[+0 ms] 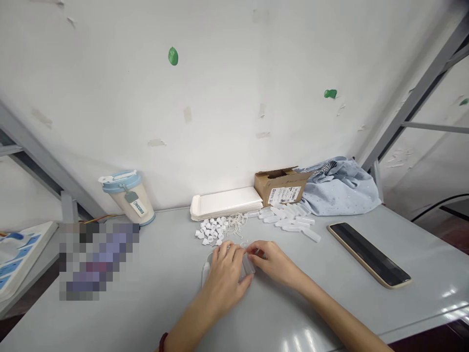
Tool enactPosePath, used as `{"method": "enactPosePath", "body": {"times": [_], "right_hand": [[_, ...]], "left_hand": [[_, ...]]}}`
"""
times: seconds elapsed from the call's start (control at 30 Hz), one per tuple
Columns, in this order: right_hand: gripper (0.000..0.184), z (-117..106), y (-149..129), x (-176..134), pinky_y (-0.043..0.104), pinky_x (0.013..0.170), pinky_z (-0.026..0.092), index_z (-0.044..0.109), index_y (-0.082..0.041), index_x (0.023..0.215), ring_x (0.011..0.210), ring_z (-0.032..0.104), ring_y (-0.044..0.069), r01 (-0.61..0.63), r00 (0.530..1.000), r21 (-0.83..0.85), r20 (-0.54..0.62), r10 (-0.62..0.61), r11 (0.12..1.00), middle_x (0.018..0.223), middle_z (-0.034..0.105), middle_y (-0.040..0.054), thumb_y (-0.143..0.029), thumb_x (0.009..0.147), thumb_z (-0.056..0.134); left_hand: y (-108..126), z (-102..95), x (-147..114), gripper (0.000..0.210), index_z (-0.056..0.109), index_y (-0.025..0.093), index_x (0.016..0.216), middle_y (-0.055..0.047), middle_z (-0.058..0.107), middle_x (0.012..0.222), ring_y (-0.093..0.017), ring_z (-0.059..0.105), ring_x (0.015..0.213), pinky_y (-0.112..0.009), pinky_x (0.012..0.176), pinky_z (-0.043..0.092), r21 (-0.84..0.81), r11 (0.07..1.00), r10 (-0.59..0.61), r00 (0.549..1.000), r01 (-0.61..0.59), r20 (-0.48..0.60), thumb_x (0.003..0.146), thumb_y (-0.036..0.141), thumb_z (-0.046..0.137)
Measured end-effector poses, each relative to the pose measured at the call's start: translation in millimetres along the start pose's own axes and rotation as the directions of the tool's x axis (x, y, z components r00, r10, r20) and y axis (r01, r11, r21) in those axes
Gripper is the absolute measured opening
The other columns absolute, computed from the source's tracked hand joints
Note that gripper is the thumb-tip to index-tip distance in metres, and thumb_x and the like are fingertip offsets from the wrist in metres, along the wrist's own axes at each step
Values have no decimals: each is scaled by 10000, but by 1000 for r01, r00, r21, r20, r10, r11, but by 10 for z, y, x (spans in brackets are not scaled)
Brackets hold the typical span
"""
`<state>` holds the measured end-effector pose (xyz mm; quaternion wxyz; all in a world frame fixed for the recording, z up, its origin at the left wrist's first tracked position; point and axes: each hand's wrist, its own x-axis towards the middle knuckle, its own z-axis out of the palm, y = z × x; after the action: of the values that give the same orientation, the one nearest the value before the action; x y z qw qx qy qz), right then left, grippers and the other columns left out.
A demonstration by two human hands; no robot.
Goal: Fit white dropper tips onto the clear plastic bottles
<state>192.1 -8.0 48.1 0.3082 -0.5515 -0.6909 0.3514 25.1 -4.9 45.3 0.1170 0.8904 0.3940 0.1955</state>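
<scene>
My left hand (227, 271) lies over a few translucent plastic tubes (248, 265) on the table, fingers bent over their far side and thumb by their near end. It covers most of them. At the tubes' far right end, my right hand (270, 261) has thumb and forefinger pinched together; whatever is between them is too small to make out. Small white caps (210, 230) lie in a pile just beyond my left hand. Beside the caps is a heap of thin off-white strands (237, 223). More translucent tubes (289, 215) lie loose farther right.
Along the wall stand a stack of white flat boxes (227, 203), an open cardboard box (280, 188) and a bundled light-blue cloth (340, 190). A phone (370, 254) lies at right. On the left are a tumbler (130, 198) and a pixelated purple item (104, 256).
</scene>
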Motion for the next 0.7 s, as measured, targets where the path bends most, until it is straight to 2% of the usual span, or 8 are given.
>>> {"method": "enactPosePath", "body": {"times": [0.7], "right_hand": [[203,5,-25,-11,269,635,437,675,-160,827,702,592,173,-3,1000,-57,-2,3,998,788,675,51,-161,784,477]], "left_hand": [[4,-15,-33,380,461,208,1087,-74,559,1120,-287,428,1114,-449,896,373,-10,1000,-22,999,22,30,728,207,589]]}}
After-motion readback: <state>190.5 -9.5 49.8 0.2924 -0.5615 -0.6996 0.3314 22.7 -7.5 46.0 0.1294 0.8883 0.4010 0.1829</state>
